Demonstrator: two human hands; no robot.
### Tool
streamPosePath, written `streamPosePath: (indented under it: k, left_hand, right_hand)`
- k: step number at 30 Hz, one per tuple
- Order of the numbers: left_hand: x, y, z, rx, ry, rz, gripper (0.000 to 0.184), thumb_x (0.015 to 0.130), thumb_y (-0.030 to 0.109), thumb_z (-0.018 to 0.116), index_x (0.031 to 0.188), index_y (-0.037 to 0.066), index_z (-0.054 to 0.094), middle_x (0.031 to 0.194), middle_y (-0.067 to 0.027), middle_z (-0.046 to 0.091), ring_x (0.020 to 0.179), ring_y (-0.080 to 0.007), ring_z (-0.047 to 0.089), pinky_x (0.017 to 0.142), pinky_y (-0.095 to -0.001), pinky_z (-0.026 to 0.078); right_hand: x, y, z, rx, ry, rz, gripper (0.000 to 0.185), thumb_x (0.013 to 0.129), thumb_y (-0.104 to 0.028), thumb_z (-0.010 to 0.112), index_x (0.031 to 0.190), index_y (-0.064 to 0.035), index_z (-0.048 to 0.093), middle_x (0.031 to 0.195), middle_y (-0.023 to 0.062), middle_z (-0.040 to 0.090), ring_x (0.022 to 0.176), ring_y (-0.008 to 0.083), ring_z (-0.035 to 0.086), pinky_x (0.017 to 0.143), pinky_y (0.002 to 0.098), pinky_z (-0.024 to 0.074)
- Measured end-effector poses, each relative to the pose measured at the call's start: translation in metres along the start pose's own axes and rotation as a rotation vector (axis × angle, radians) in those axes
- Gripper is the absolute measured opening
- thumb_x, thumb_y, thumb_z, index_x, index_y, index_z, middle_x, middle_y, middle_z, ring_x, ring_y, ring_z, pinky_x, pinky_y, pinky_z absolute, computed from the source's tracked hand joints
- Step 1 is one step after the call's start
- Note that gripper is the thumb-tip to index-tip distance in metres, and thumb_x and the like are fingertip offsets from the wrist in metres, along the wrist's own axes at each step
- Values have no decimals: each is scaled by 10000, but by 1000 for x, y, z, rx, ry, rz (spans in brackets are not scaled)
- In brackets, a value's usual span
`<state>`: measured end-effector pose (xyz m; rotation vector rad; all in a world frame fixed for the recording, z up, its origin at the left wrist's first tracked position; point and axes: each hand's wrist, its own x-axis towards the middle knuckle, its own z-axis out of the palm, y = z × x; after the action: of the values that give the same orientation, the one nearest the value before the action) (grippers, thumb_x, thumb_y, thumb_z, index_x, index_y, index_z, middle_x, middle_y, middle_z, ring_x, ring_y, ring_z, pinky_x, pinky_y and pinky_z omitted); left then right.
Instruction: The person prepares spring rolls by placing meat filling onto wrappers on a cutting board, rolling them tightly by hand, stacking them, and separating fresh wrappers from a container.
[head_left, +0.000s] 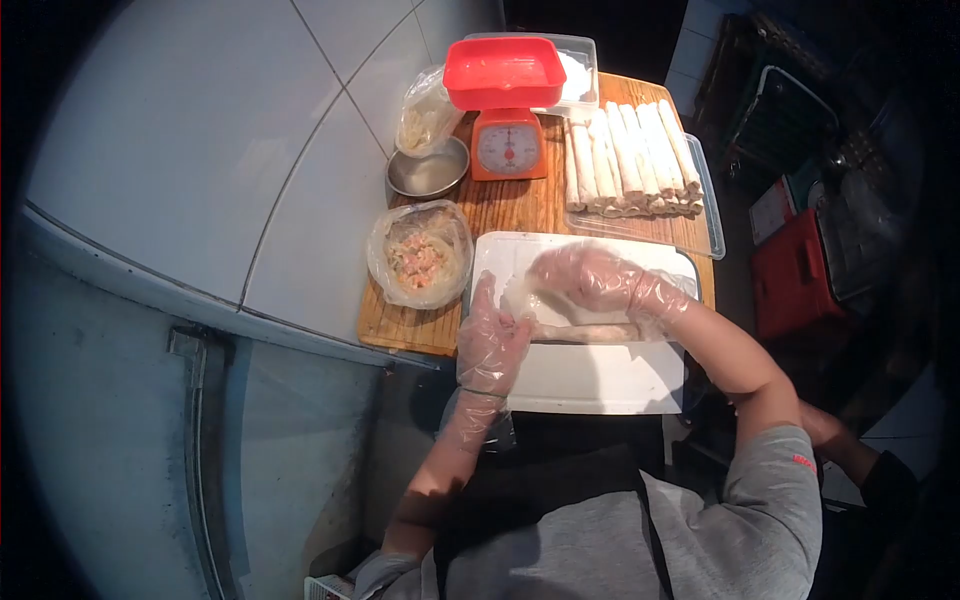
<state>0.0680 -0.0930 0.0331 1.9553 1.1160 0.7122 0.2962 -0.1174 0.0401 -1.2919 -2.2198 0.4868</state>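
Observation:
A pale, thin wrapper roll (pixel 585 332) lies crosswise on the white cutting board (pixel 620 380). My left hand (pixel 488 345), in a clear plastic glove, rests at the roll's left end with its forefinger stretched out and its thumb apart. Above the roll, my right hand (pixel 590 278), gloved too, bends over the board with its fingers curled together and pointing left. A whitish sheet of wrapper (pixel 520 297) shows between the hands. Whatever the right fingertips may hold is hidden. To the left sits a plastic-lined bowl of pinkish chopped filling (pixel 415 262).
Finished-looking rolls (pixel 635 155) are stacked on a clear plastic lid (pixel 712 215) at the right. Behind the board stand an orange scale (pixel 509 145) with a red pan (pixel 504 72), a metal bowl (pixel 428 170) and a plastic bag (pixel 428 115). A tiled wall (pixel 180 130) borders the left.

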Motion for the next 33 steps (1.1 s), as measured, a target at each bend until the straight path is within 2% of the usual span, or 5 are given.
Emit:
streamPosePath:
  k: [15, 19, 23, 28, 33]
  left_hand:
    - [-45, 20, 3, 555, -294, 566, 648, 937, 189, 595, 1466, -98, 354, 1411, -372, 436, 1282, -478, 490, 1105, -488, 380]
    - [-41, 20, -2, 896, -384, 664, 646, 911, 263, 605, 1447, -51, 428, 1423, -325, 458, 1327, -432, 472, 1135, -511, 349]
    - [-32, 13, 2, 986, -451, 780, 599, 934, 245, 552, 1448, -37, 433, 1420, -274, 483, 1325, -401, 482, 1132, -545, 338]
    - [-11, 30, -15, 983, -543, 820, 507, 956, 188, 524, 1411, -30, 478, 1311, -216, 591, 1260, -349, 551, 1093, -502, 400]
    - [81, -5, -24, 325, -677, 690, 444, 928, 214, 606, 1343, 62, 567, 1006, -120, 687, 1000, -307, 655, 895, -409, 507]
  right_hand:
    - [-52, -38, 21, 517, 84, 371, 441, 805, 19, 484, 1189, -62, 684, 1100, 191, 696, 1064, 353, 665, 979, 399, 526]
    - [-40, -32, 12, 225, 424, 138, 370, 858, -67, 485, 1165, -58, 691, 1134, 187, 698, 1128, 373, 649, 996, 454, 514]
    - [-25, -37, 28, -97, 104, -26, 387, 939, -176, 562, 1316, -100, 606, 1365, 145, 598, 1328, 356, 510, 1104, 461, 396]
    - [-34, 7, 13, -221, 69, 342, 405, 1000, -239, 551, 1375, -88, 574, 1355, 125, 612, 1368, 301, 476, 1118, 435, 372]
    - [-56, -20, -2, -316, 182, 301, 335, 916, -309, 656, 1197, -128, 674, 1250, 84, 655, 1256, 275, 548, 1060, 447, 387]
